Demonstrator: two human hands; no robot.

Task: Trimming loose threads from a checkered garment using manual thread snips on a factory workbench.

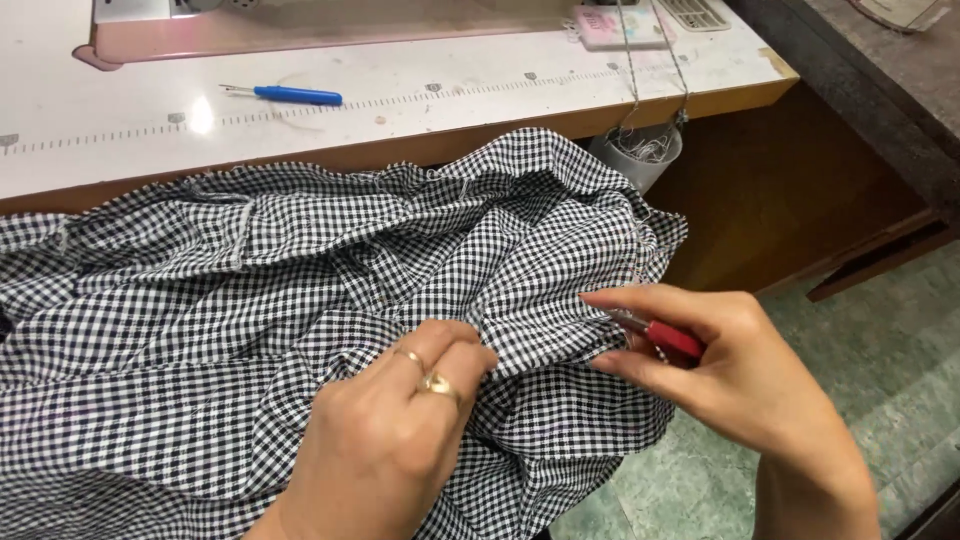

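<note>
crowding blue seam ripper (288,95), thread cup (640,152)

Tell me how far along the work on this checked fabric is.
Done: nothing finished shows; no opened seam is clear. In hand: the left hand pinches a fold of the black-and-white checked fabric, and the right hand holds a red-handled tool with its tip at that fold. Left: cannot tell; most of the cloth lies bunched. A blue-handled tool lies unused on the table.
</note>
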